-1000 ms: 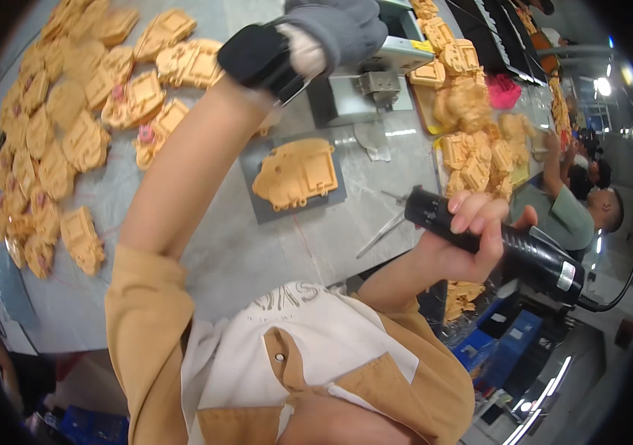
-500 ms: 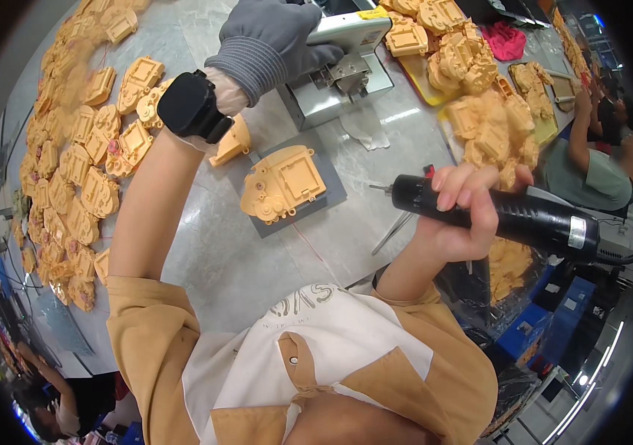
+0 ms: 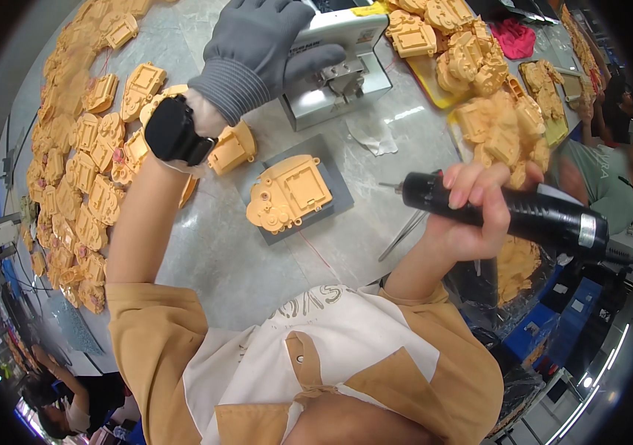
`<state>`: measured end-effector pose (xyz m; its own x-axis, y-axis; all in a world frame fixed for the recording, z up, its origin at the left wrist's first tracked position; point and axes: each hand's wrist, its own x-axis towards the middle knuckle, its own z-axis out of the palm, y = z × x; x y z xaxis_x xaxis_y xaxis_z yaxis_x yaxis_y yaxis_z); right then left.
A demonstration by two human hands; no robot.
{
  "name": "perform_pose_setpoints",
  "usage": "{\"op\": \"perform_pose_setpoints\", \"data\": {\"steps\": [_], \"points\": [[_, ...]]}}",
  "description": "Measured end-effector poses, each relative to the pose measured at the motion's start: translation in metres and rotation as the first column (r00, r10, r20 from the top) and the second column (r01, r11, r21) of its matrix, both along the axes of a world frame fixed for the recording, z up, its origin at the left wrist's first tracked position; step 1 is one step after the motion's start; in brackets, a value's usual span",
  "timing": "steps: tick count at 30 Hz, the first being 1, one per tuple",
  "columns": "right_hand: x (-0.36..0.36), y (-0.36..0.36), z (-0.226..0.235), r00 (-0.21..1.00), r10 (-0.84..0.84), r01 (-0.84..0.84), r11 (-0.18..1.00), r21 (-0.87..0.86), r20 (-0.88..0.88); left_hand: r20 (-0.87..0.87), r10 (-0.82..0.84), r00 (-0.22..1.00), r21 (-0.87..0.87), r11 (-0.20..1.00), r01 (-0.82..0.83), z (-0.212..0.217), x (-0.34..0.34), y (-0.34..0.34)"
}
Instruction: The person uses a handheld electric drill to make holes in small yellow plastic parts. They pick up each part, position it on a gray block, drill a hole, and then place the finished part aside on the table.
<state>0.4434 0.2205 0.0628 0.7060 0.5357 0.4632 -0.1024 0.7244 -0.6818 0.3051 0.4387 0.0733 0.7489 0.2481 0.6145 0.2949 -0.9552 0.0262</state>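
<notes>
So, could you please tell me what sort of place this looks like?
Probably a factory assembly workshop: many similar yellow-orange parts crowd the worktop, the right hand holds a black corded power tool, and another person shows at right.

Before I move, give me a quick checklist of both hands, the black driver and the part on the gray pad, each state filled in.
1. Black driver held in the right hand: ok, wrapped firmly.
2. Bit clear of the plastic part: ok, a gap shows between them.
3. Plastic part on the gray pad: ok, lying within it.
4. Left hand clear of the metal box: not ok, its gloved thumb overlaps the box in view.
5. Anything on the bit's tip: cannot tell, too small.
6. Tweezers set down: ok, lying on the table.
</notes>
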Motion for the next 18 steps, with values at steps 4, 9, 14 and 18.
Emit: {"op": "perform_pose_setpoints", "data": {"steps": [4,9,14,18], "points": [[-0.004,0.017,0.002,0.999,-0.029,0.027,0.999,0.041,0.044,0.056,0.041,0.998,-0.066,0.997,-0.037,0.005,-0.005,-0.007],[0.009,0.076,0.011,0.964,-0.074,0.049,0.993,0.104,0.255,0.335,0.085,0.939,-0.117,0.992,-0.048,0.001,-0.038,-0.033],[-0.01,0.108,0.022,0.973,-0.05,0.051,0.999,0.003,0.225,0.102,0.267,0.958,-0.581,0.798,-0.16,-0.008,-0.111,-0.109],[-0.008,0.116,0.007,0.95,-0.056,0.071,0.997,-0.038,0.307,0.154,0.363,0.919,-0.77,0.627,-0.119,-0.06,-0.134,-0.151]]}}
